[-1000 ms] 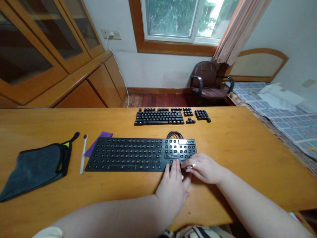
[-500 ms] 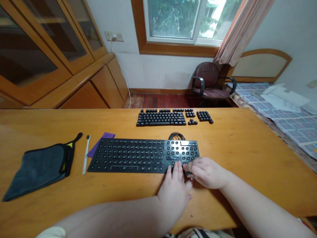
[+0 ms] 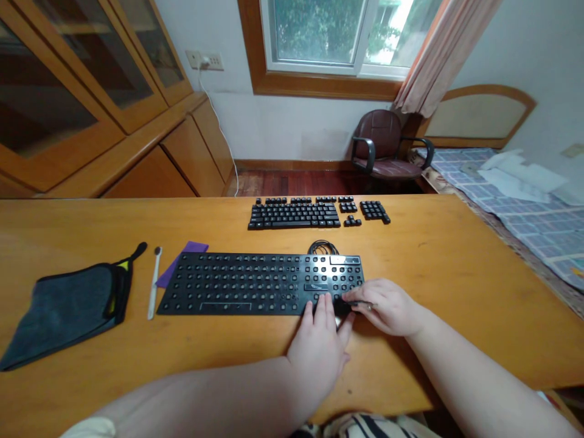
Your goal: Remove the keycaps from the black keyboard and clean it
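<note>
A black keyboard base without its keycaps lies flat on the table, its rows of small key posts bare. My left hand rests at its lower right edge, fingers stretched out and fingertips on the board. Close beside it, my right hand pinches a thin dark tool over the board's lower right corner. The kind of tool is too small to make out, and the fingers cover part of it. Beyond the board, black keycaps are laid out in keyboard order.
The wooden table also bears a coiled black cable behind the board. To the left lie a purple cloth, a white toothbrush and a dark grey cloth pouch. A chair stands past the far edge.
My right hand has tilted and lifted slightly, so the thin dark tool now shows between its fingers. The left hand stays on the board. The whole view has shifted slightly.
</note>
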Demonstrator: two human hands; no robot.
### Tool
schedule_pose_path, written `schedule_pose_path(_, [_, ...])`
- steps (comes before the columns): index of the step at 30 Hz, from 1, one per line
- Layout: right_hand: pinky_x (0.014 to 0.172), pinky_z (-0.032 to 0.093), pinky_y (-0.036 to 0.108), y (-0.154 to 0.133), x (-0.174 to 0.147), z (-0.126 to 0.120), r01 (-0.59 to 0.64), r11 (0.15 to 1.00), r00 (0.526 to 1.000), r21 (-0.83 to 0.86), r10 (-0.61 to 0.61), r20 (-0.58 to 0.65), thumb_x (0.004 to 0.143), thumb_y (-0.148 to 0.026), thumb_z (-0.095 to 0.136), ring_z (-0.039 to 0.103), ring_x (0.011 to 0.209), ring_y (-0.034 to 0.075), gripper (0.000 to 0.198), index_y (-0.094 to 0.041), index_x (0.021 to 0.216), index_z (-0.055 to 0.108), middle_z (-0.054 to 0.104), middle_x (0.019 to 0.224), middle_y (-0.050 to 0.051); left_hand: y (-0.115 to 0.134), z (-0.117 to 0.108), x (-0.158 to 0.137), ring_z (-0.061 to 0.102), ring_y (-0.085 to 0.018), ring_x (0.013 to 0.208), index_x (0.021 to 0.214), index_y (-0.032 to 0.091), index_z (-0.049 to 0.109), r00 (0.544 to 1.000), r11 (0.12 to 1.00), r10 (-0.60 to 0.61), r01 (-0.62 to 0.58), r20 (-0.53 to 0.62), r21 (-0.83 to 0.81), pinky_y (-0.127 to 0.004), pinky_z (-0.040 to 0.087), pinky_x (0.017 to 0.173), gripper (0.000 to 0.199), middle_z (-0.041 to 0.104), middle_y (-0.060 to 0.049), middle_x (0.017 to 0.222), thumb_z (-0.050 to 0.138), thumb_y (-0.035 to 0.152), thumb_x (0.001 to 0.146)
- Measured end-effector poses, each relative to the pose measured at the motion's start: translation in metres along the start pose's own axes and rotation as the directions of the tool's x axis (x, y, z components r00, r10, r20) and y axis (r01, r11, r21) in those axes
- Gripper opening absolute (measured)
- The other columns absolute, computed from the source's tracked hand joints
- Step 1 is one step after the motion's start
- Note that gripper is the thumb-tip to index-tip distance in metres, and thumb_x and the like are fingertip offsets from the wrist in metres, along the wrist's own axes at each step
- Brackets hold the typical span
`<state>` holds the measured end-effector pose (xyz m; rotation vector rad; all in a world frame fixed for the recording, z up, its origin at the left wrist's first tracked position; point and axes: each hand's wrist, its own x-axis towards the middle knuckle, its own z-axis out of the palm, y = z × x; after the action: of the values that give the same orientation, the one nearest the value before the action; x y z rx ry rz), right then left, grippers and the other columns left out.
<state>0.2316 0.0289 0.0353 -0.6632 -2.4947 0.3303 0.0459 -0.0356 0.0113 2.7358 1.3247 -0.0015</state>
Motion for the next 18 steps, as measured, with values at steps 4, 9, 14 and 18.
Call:
schedule_pose_path(4, [0.070,0.054,0.027,0.006,0.000,0.001,-0.120,0.992,0.990,0.036,0.122,-0.073,0.086,-0.016,0.049,0.067,0.076,0.016,0.016,-0.017,0.097,0.060,0.071,0.084,0.008,-0.001,-0.002,0.000,0.038,-0.037,0.127,0.133,0.024,0.045,1.000,1.000,-0.006,0.006,0.020,-0.010,-0.051,0.032,0.099,0.061,0.043,-0.022,0.137,0.055,0.052,0.080])
schedule_pose_path(9, [0.076,0.053,0.027,0.011,-0.008,0.002,-0.260,0.953,0.933,0.154,0.289,-0.214,0.084,-0.014,0.050,0.067,0.081,0.016,0.017,-0.019,0.095,0.062,0.070,0.089,0.006,-0.006,-0.011,0.002,0.039,-0.036,0.126,0.132,0.025,0.045,0.999,0.998,-0.004,0.007,0.045,-0.062,-0.049,0.035,0.096,0.059,0.042,-0.020,0.138,0.058,0.047,0.079])
schedule_pose_path(14, [0.071,0.051,0.031,0.018,-0.016,0.004,-0.431,0.868,0.786,0.246,0.495,-0.370,0.086,-0.023,0.050,0.065,0.076,0.019,0.013,-0.018,0.086,0.062,0.066,0.076,0.005,-0.024,-0.029,0.007,0.046,-0.031,0.118,0.112,0.018,0.058,0.996,0.985,0.090,-0.088,0.007,-0.148,-0.043,0.038,0.090,0.033,0.050,-0.017,0.130,0.048,0.037,0.086])
schedule_pose_path(18, [0.065,0.049,0.030,0.022,-0.016,0.005,-0.481,0.825,0.739,0.296,0.563,-0.369,0.088,-0.029,0.048,0.062,0.071,0.018,0.018,-0.018,0.083,0.060,0.063,0.073,0.005,-0.036,-0.029,0.009,0.052,-0.023,0.101,0.098,0.020,0.063,0.937,0.931,0.350,-0.350,-0.012,-0.104,-0.035,0.038,0.081,0.018,0.060,-0.008,0.109,0.052,0.023,0.084])
